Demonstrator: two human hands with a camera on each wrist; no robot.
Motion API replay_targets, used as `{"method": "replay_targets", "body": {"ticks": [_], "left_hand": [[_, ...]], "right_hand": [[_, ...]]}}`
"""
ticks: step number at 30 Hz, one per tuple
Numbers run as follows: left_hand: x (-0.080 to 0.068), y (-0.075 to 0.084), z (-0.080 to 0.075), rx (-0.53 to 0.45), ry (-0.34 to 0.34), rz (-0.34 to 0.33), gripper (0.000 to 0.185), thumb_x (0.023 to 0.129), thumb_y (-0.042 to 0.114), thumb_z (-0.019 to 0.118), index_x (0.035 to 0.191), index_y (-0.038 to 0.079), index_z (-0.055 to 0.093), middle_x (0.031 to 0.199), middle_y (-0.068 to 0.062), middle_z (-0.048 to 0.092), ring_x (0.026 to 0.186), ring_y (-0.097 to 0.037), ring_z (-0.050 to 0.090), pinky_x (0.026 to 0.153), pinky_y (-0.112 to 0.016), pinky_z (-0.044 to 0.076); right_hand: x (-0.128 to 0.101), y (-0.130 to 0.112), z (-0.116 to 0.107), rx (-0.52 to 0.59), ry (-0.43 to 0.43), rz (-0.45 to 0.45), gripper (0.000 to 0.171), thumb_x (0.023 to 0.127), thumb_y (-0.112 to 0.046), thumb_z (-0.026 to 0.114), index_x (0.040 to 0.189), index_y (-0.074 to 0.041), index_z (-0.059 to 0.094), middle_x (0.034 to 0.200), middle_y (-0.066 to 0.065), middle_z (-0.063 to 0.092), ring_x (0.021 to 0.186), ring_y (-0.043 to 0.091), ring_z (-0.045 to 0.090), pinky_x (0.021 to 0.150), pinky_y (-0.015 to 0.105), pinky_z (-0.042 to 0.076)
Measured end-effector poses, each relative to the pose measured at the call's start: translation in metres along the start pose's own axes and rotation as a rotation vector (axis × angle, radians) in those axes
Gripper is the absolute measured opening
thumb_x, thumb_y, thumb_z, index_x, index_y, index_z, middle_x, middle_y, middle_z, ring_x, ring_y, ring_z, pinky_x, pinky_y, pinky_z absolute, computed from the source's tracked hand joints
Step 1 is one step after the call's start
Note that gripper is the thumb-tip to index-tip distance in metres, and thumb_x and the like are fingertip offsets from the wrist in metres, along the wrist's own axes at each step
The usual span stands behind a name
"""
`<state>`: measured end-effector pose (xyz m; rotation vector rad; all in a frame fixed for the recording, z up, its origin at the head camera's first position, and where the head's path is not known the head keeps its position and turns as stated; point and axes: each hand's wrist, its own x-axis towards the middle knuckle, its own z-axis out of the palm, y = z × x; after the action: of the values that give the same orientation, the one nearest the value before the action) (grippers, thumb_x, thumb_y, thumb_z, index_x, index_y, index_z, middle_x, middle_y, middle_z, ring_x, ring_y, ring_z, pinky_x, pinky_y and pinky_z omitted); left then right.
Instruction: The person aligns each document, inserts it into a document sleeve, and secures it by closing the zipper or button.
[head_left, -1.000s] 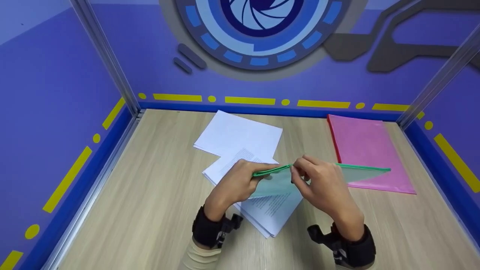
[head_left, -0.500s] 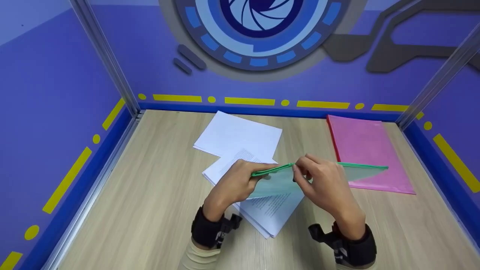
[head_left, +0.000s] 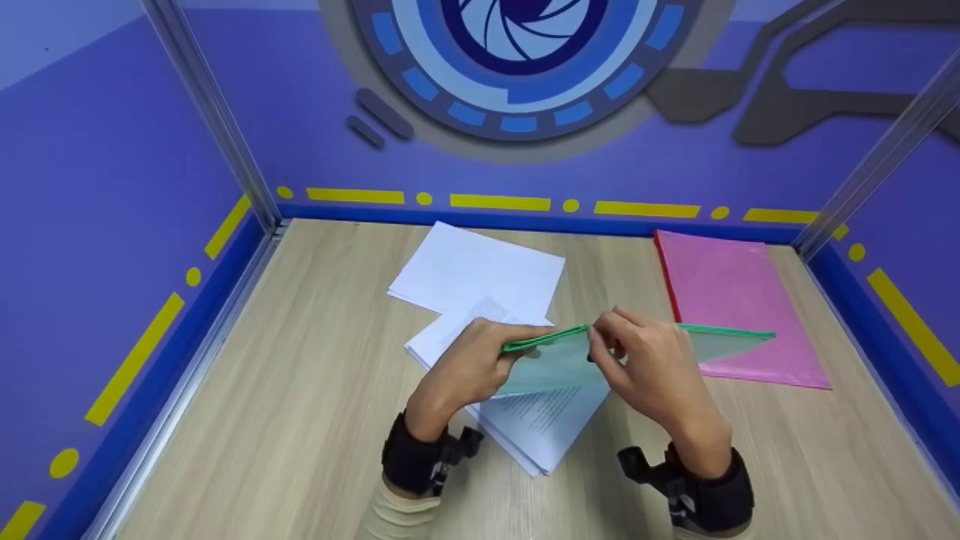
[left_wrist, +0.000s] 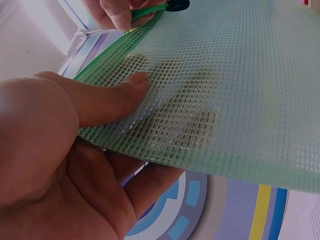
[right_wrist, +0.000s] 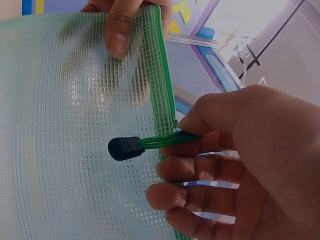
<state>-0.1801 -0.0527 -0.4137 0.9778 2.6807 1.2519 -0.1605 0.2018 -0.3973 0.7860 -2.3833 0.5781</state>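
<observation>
A pale green mesh zip pouch (head_left: 555,364) is held up above the table by both hands, its green zip edge on top. My left hand (head_left: 517,349) pinches the pouch's left corner, with the thumb (left_wrist: 115,95) flat on the mesh (left_wrist: 225,85) and the fingers behind it. My right hand (head_left: 600,345) pinches the green zip cord (right_wrist: 165,141) at the zip edge; the cord's black tab (right_wrist: 125,148) hangs over the mesh (right_wrist: 75,140). The pouch's right end (head_left: 735,341) juts out past the right hand.
A stack of printed white sheets (head_left: 540,431) lies on the wooden table (head_left: 300,390) under the pouch, with a further white sheet (head_left: 476,270) behind it. At the back right lies a pink folder (head_left: 735,300). Purple walls close in the table on three sides.
The right hand has crept slightly to the right along the zip edge. The left hand and the pouch have hardly moved.
</observation>
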Motion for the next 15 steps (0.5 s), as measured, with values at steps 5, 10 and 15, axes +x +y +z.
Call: {"method": "replay_targets", "body": {"ticks": [5,10,15], "left_hand": [[-0.0009,-0.0007,-0.0013,0.001,0.007,-0.005,0.051,0.1,-0.009,0.059,0.142,0.018,0.07,0.132,0.0,0.073,0.094,-0.01,0.063,0.082,-0.026,0.05],[-0.0015,-0.0024,-0.002,0.008,0.019,0.015,0.05,0.101,-0.008,0.06,0.142,0.019,0.07,0.132,-0.001,0.073,0.096,-0.009,0.066,0.084,-0.026,0.052],[-0.0024,-0.0042,-0.0033,-0.002,0.025,0.035,0.047,0.103,-0.004,0.061,0.143,0.02,0.07,0.133,-0.001,0.073,0.092,-0.011,0.065,0.079,-0.025,0.049]], "right_hand": [[-0.0004,0.0021,-0.0006,-0.009,0.006,0.012,0.011,0.093,-0.004,0.077,0.088,-0.012,0.071,0.076,-0.005,0.063,0.064,0.008,0.061,0.056,0.025,0.05],[-0.0005,0.004,-0.0012,-0.017,0.013,0.006,0.011,0.094,-0.005,0.077,0.088,-0.012,0.071,0.077,-0.006,0.063,0.064,0.006,0.06,0.055,0.026,0.049],[-0.001,0.0053,-0.0023,-0.019,0.021,0.009,0.012,0.094,-0.005,0.078,0.087,-0.012,0.071,0.077,-0.006,0.063,0.064,0.006,0.061,0.055,0.026,0.049]]}}
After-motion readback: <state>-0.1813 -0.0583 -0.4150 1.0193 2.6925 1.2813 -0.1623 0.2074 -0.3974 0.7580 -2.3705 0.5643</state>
